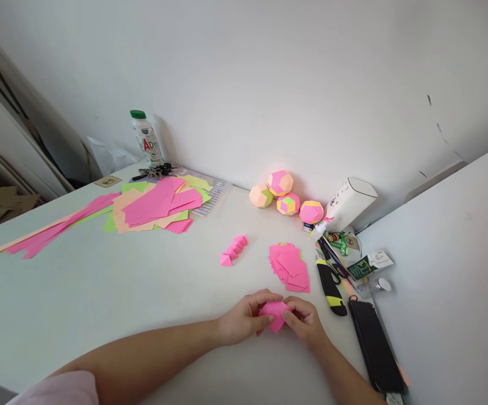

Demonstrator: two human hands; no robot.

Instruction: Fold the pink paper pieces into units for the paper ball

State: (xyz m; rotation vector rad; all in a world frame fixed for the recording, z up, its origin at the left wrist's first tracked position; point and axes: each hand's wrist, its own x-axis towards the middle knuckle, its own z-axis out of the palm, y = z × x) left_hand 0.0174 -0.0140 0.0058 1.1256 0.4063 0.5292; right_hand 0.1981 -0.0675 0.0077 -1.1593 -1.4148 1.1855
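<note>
A small pink paper piece (pixel 275 315) is held between both hands near the table's front. My left hand (pixel 246 319) pinches its left side, thumb in front and fingers along the top edge. On the right side, my right hand (pixel 305 320) grips it between thumb and fingers. Just above the hands lies a loose stack of pink paper pieces (pixel 290 265). Up and to the left, a short row of folded pink pieces (pixel 233 250) rests on the table (pixel 163 292).
Several multicoloured paper balls (pixel 280 183) sit by the wall. A large paper pile (pixel 155 205), long strips (pixel 62 225) and a bottle (pixel 146 138) are at the left. Along the right edge are a cutter (pixel 331 287), a phone (pixel 376 344), a small jar (pixel 374 287) and a white holder (pixel 349 203).
</note>
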